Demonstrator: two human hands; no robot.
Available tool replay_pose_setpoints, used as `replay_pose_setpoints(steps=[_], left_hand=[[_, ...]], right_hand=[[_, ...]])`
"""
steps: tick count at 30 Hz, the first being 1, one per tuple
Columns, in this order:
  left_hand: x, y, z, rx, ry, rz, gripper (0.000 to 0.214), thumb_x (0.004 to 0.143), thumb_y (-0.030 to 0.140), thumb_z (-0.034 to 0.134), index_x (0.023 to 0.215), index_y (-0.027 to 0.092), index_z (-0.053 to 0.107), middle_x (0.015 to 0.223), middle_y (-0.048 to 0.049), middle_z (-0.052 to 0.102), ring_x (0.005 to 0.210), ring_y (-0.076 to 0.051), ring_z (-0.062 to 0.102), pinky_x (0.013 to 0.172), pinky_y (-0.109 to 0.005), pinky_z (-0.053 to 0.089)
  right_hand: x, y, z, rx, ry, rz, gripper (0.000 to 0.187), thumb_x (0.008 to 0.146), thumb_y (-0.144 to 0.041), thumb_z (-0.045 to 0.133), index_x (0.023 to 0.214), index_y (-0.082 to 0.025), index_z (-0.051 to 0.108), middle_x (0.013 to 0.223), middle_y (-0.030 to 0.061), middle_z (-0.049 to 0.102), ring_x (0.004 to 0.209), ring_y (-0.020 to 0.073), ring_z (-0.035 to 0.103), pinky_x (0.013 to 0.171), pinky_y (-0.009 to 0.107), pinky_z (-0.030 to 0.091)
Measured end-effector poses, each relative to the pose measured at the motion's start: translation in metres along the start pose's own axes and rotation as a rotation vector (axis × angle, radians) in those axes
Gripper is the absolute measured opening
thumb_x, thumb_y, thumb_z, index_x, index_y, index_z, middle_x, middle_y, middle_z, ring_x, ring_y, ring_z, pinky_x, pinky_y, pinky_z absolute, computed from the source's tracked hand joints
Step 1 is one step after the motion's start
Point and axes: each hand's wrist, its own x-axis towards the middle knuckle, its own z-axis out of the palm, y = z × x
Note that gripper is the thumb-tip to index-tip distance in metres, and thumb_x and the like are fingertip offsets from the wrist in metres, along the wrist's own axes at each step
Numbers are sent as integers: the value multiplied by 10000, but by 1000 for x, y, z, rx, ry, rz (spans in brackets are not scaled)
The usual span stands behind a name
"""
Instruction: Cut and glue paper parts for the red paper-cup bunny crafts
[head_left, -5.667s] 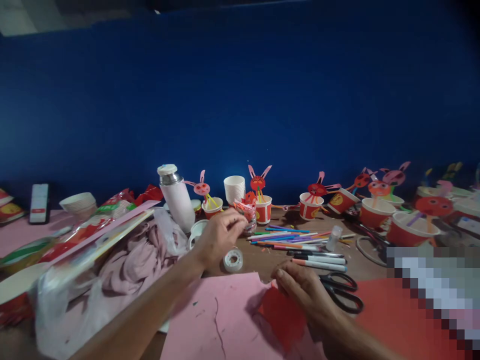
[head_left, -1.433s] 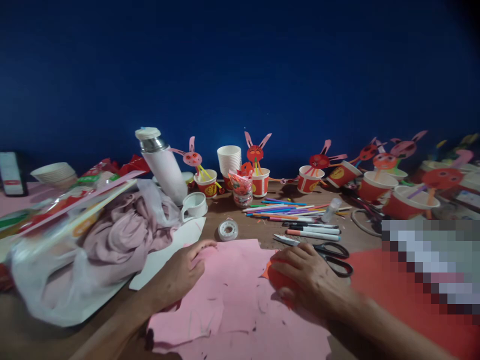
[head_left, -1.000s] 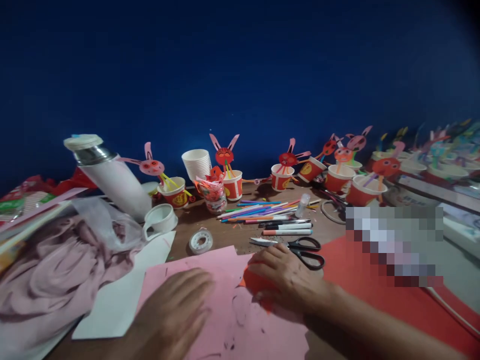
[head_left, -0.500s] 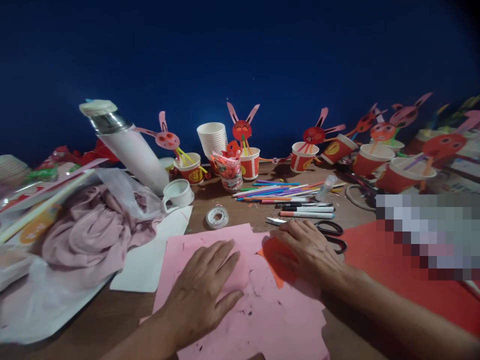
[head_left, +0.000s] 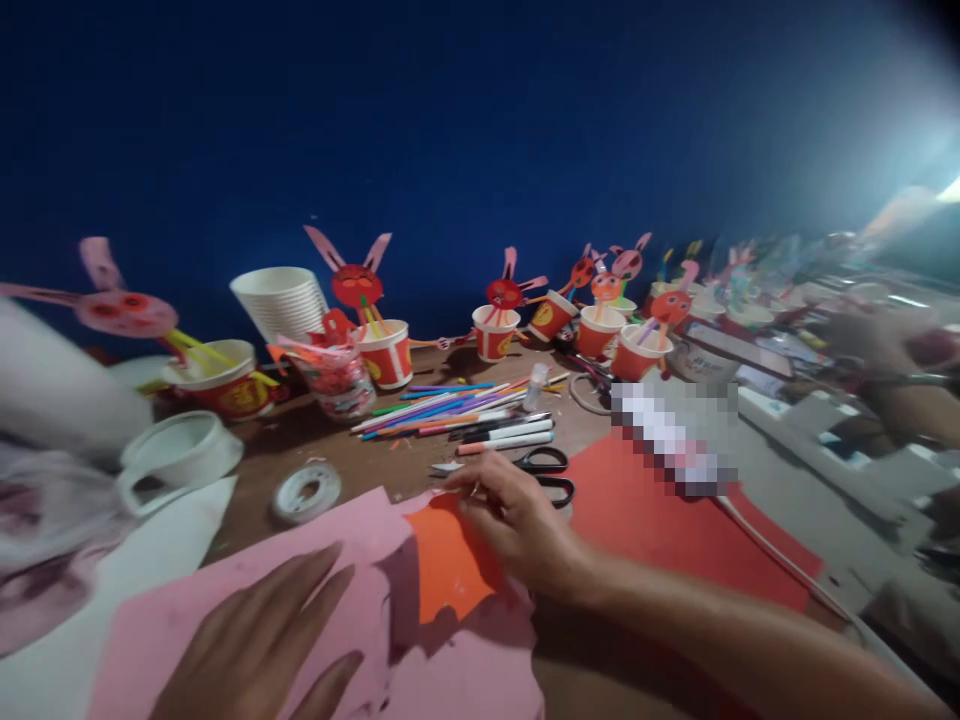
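My left hand (head_left: 259, 640) lies flat on the pink paper (head_left: 187, 590), its fingers stretched and slightly apart. In my right hand (head_left: 517, 520), closed fingers pinch the upper right part of an orange piece of paper (head_left: 450, 570). That piece has a notched lower edge and stands tilted above the pink paper, casting a shadow. Just behind my right hand are scissors (head_left: 546, 460) with black handles, partly covered by the fingers. A large red sheet (head_left: 645, 530) spreads out to the right of my right wrist.
Markers (head_left: 517, 440) and several coloured sticks (head_left: 435, 405) lie beyond the scissors. A tape roll (head_left: 306, 492) and a white mug (head_left: 184, 455) stand left. Paper cups (head_left: 386, 355) with rabbit figures line the blue wall. A cable (head_left: 780, 555) crosses the right side.
The view has turned to the right. My right hand has gone from resting over the orange paper to pinching and raising it. My left hand stays flat on the pink paper.
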Motion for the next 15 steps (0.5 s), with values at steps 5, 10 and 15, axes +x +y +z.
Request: replay_pose_setpoints(steps=[5,10,15], left_hand=[[26,28,-34,-51,-213,-28,353,805,325,526,1125,178,525,1082,-85,617,991,-244,546,830,-370,469],[29,35,-46,-222,-465,-43,409,825,411,484,1143,157,524,1209,-121,561,1095,-269,489,897,-449,406],[26,35,-50,-224,-615,-24,530,810,498,477,1230,175,461,1352,-121,435,1202,-316,400,938,-522,345]], right_hand=[[-6,2,8,45,-89,-54,169,841,-122,478,934,-212,586,892,45,580,852,161,545,748,295,449],[-1,9,5,-85,-45,-100,186,845,-132,468,971,-231,561,935,56,569,949,193,527,795,329,442],[5,16,0,-201,37,-58,177,851,-162,450,966,-241,559,978,59,537,945,200,530,790,352,449]])
